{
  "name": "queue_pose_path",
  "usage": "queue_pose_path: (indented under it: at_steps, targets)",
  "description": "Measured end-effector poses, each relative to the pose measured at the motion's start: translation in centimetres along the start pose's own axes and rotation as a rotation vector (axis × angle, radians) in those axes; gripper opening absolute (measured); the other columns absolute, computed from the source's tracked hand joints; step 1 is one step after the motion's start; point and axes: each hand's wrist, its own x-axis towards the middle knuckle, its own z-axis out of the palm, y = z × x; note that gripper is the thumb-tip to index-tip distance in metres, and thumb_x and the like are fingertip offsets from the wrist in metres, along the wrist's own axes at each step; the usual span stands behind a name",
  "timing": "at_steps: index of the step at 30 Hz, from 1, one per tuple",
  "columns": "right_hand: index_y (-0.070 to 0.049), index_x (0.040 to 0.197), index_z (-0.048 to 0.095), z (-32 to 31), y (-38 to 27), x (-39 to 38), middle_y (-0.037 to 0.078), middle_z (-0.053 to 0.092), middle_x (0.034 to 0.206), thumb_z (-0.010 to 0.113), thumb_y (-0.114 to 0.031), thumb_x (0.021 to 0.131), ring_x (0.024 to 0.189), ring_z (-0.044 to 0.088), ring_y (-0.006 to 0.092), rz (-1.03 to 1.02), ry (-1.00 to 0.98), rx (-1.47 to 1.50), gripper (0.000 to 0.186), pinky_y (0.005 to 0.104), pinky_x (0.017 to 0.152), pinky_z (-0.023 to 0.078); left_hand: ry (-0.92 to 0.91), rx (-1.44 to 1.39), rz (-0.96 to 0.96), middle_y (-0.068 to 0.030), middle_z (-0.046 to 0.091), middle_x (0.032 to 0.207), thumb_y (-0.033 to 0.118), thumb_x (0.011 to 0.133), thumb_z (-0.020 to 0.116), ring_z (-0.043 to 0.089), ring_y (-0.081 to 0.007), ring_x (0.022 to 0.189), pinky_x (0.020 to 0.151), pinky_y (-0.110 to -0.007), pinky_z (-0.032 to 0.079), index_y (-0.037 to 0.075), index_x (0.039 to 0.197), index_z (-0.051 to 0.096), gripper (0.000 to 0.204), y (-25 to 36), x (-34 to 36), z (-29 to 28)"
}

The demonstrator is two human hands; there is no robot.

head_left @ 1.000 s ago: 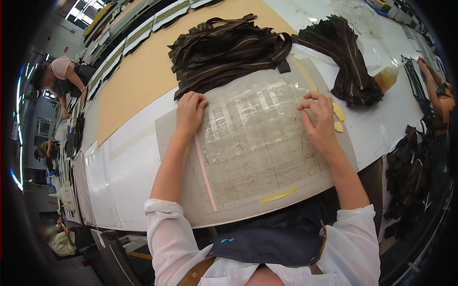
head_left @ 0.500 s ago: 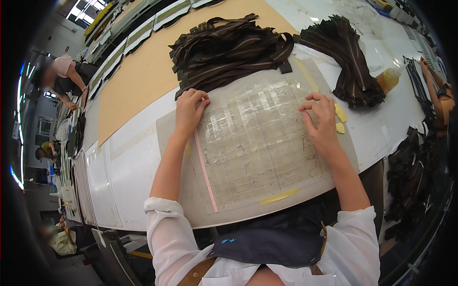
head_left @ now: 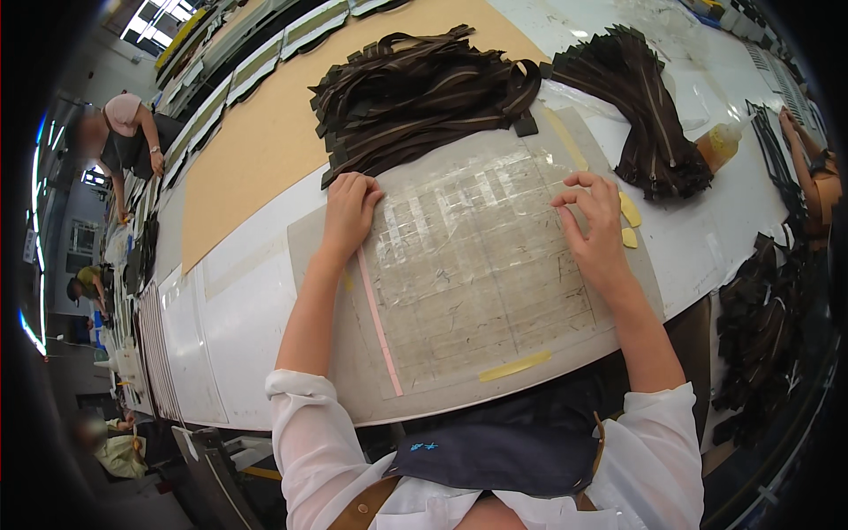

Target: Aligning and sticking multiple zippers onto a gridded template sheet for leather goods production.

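Observation:
A grey board (head_left: 459, 336) lies before me, bearing clear tape strips, a pink strip (head_left: 378, 327) and yellow tape (head_left: 515, 365). My left hand (head_left: 352, 212) is closed at the board's upper left, beside a heap of dark brown zippers (head_left: 420, 93); what its fingertips hold, if anything, I cannot make out. My right hand (head_left: 590, 225) hovers over or rests on the board's right side, fingers bent and apart with nothing visible in them. Two yellow pieces (head_left: 629, 209) lie just right of it.
A second zipper bundle (head_left: 654, 132) and an amber bottle (head_left: 718, 146) are at upper right on the white table (head_left: 221, 353). Tan paper (head_left: 247, 194) spans the back left. Co-workers work at left, one in pink (head_left: 124, 115); another person's arms (head_left: 804, 168) show at right.
My hands stay almost in place, the left dipping slightly since half a second ago. The co-worker in pink at left moves their arms along the work.

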Motion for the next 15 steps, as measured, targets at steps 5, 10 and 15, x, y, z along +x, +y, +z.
queue_pose_path:
  at_steps: [5, 10, 15]
  targets:
    - [-0.006, 0.097, 0.069, -0.1, 0.1, 0.0, 0.009, 0.06, 0.122, 0.069, 0.001, 0.087, 0.122, 0.051, 0.0316, -0.003, 0.004, -0.003, 0.012, 0.0436, 0.107, 0.038, 0.028, -0.148, -0.242, -0.0094, 0.066, 0.096, 0.01, 0.091, 0.073, 0.063, -0.0294, 0.095, 0.088, -0.041, 0.048, 0.004, 0.101, 0.066, 0.014, 0.6, -1.1, -0.7]
    - [-0.006, 0.098, 0.07, -0.1, -0.2, 0.0, 0.009, 0.06, 0.123, 0.068, 0.001, 0.088, 0.123, 0.05, 0.0319, 0.008, -0.015, 0.011, 0.013, 0.0438, 0.107, 0.038, 0.021, -0.085, -0.018, -0.009, 0.066, 0.097, 0.009, 0.086, 0.078, 0.064, -0.0287, 0.094, 0.086, -0.041, 0.05, 0.006, 0.102, 0.073, 0.017, 1.1, 0.1, -1.1]
    - [-0.005, 0.098, 0.069, -0.1, -0.3, 0.1, 0.009, 0.06, 0.123, 0.068, 0.001, 0.088, 0.123, 0.05, 0.0323, 0.018, -0.016, 0.015, 0.012, 0.0441, 0.107, 0.038, 0.047, -0.041, -0.02, -0.0102, 0.066, 0.099, 0.006, 0.087, 0.076, 0.063, -0.0314, 0.097, 0.088, -0.04, 0.049, 0.004, 0.094, 0.07, 0.009, 1.0, 0.6, -0.8]
